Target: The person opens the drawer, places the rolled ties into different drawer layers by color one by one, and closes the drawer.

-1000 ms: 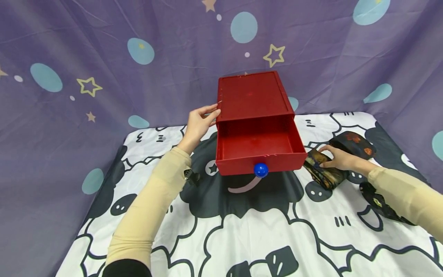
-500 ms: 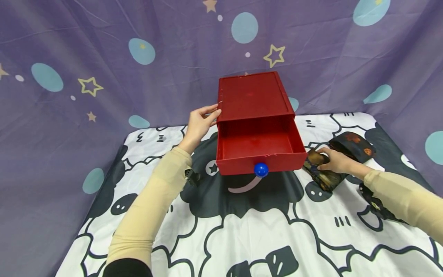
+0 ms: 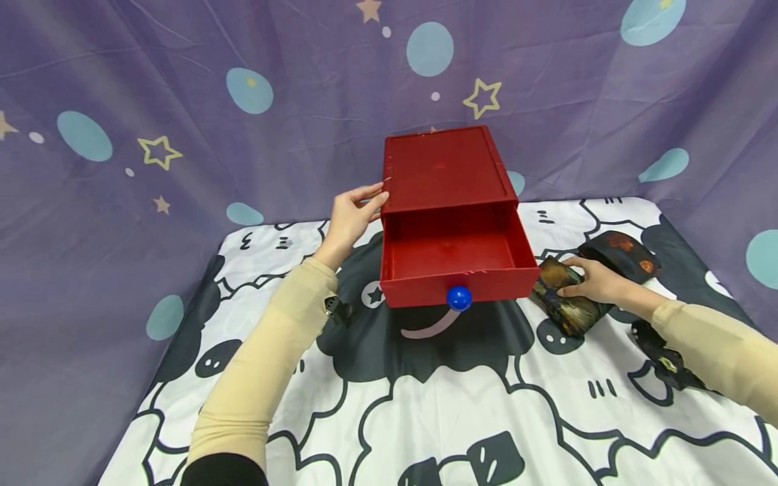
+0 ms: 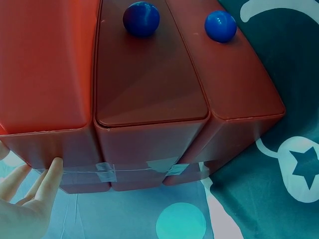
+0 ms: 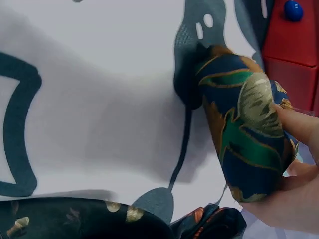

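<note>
Patterned cloth (image 5: 246,134) in the right hand (image 3: 598,282), beside red drawers (image 3: 456,246).

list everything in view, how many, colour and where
Drawer unit: 1, red, centre
Open drawer: 1, red, unit's top
Knobs: 3, blue, drawer fronts
Patterned bundle: 1, multicoloured, right of unit
Flowered cloth: at least 1, black, behind bundle
Dark object: 1, black, far right
Sheet: 1, white-grey, underneath
Curtain: 1, purple, behind
Device: 1, black, left wrist
Sleeves: 2, cream, both arms
Band: 1, black, left sleeve
Left hand: 1, bare, touching unit
Right hand: 1, bare, gripping bundle
</note>
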Motion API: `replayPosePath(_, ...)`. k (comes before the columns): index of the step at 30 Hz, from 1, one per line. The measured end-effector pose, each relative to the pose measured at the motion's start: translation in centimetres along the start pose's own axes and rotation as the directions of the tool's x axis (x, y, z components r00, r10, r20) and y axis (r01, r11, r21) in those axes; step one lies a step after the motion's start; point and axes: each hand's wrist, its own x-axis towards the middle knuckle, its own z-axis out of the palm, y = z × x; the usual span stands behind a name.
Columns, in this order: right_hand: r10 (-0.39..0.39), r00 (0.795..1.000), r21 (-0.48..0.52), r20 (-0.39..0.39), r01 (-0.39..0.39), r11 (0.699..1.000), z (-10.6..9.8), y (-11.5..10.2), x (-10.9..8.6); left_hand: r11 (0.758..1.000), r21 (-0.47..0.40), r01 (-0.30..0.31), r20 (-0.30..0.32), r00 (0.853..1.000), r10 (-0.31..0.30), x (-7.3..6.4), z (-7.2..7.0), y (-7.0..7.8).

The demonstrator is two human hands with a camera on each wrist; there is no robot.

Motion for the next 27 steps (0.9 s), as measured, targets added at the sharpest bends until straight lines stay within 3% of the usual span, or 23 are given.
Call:
replayPosePath(10, 0.088, 0.995, -0.006, -0.042, -0.088, 0.996, -1.3, -0.9, -1.4, 1.0, 0.006, 0.011, 0.007, 1.0, -0.011, -0.5, -0.1, 0.8)
replayPosePath(27, 0.131, 0.989, 0.006, -0.073, -0.131, 0.991, -4.7, -3.2, -3.8, 1.0, 0.009, -0.005, 0.007, 1.0, 0.005, -0.2, -0.1, 0.1)
